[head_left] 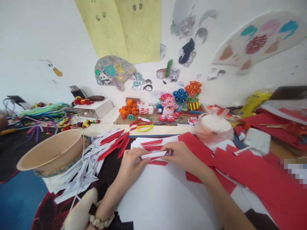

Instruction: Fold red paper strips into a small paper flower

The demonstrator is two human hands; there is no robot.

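Between both hands is a narrow folded white paper strip (153, 155). Its left end is pinched by my left hand (132, 163), thumb along the lower edge. My right hand (181, 156) pinches the other end, its fingers curled. Folded red paper strips (152, 143) with slanted ends lie just beyond and below the white one, partly hidden by my fingers. Under everything is a stack of large white paper sheets (165, 195). Left of my left hand are more folded red strips (112, 140) and a loose pile of folded white strips (80, 169).
A beige bowl (51, 150) stands at the left, with a white cable beside it. Red paper sheets (259, 175) spread on the right, near a lidded cup (214, 126). Yellow-handled scissors (144, 127), a bottle (147, 110) and pipe-cleaner flowers (180, 95) line the back.
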